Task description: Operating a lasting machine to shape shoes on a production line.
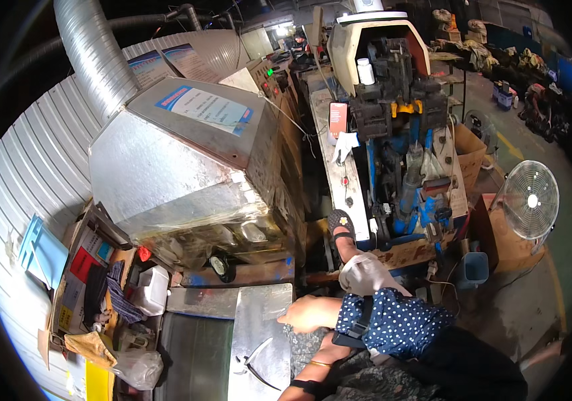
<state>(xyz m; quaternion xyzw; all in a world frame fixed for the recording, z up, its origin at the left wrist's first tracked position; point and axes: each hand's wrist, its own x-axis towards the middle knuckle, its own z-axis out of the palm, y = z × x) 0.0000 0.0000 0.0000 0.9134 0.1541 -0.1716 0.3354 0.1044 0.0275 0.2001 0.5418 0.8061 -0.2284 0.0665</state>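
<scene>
My right hand (310,313), below a blue polka-dot sleeve, reaches left to the edge of a shiny metal plate (266,307). Its fingers look curled, and whatever lies in them is hidden. Below it, my left hand (334,349), with a gold bracelet at the wrist, tucks against the right forearm; its fingers are out of sight. A thin curved strip (259,369), part pale and part black, lies on the plate. Dark speckled cloth (379,381) spreads beneath my arms. A dark belt (195,351) runs left of the plate.
A large metal hood (179,160) with a duct stands ahead on the left. Ahead on the right is a machine (393,134) with a phone (337,119) on its side ledge. A sandalled foot (341,224) is beside it. A fan (532,199) and a bucket (474,269) stand at right.
</scene>
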